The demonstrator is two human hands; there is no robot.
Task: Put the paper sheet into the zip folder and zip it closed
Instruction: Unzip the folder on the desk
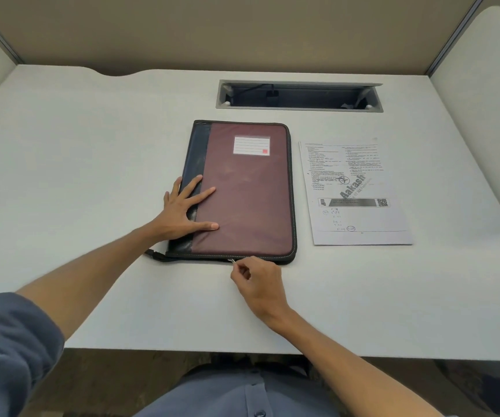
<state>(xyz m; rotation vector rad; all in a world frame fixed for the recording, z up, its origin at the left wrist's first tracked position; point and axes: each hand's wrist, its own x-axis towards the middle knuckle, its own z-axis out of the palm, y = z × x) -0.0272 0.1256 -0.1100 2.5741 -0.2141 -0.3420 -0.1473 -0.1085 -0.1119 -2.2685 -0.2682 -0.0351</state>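
head view, looking down at a white desk [92, 145]. a maroon zip folder [242, 191] with a black spine lies flat and closed-looking in the middle, a lined label pocket [251, 145] near its top. whether anything is inside cannot be seen. the paper sheet [354, 191], printed with text and a qr code, lies flat on the desk just right of the folder, not touching it. behind them, a grey cable tray [299, 96] is sunk into the desk, its lid open. beige partition walls [212, 28] surround the desk. the left hand [182, 209] rests flat on the folder's spine side, fingers spread wide. the right hand [257, 281] has curled fingers pinching the zip pull [231, 260] on the folder's near edge.
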